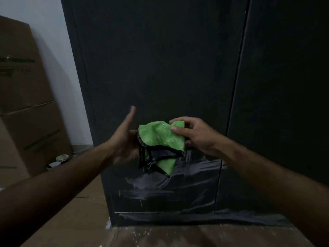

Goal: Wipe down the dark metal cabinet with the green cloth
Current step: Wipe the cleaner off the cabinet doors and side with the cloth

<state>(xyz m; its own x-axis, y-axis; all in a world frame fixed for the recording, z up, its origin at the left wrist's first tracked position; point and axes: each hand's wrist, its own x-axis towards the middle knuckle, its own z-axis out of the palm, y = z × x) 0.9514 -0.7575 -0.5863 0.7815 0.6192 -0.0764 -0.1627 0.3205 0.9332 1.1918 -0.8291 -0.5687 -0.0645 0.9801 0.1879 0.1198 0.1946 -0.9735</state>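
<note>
**Cloth being refolded between wiping passes; cabinet front only partly done**

Step in hand: judged to be a pause in wiping to rearrange the cloth. The green cloth [161, 138] is held in the air between both hands, in front of the lower part of the dark metal cabinet [160, 59] and apart from its surface. The cloth is bunched, with dark soiled folds hanging at its 6 o'clock edge and clean green showing on top.

Condition of the cabinet: pale streaks [165, 193] run across the lower door panel, at 6 o'clock from the cloth. The upper panel carries no streaks. Whether the streaks are damp trails or smeared dust cannot be told.

Right hand [193, 135]: narrowly closed, thumb and fingertips pinching the cloth's upper corner at the cloth's 2 o'clock.

Left hand [122, 141]: wide open, thumb raised toward 12 o'clock, palm against the cloth's 9 o'clock side. It supports rather than grips; its fingers are hidden behind the cloth.

Next move, as assessed: fold a clean green face outward, settle the cloth into one hand, then press it flat on the panel and resume strokes. The streaked zone and the unmarked upper panel both appear to need attention.

Surroundings: cardboard boxes [23, 104] stand at 9 o'clock from the cabinet.
</note>
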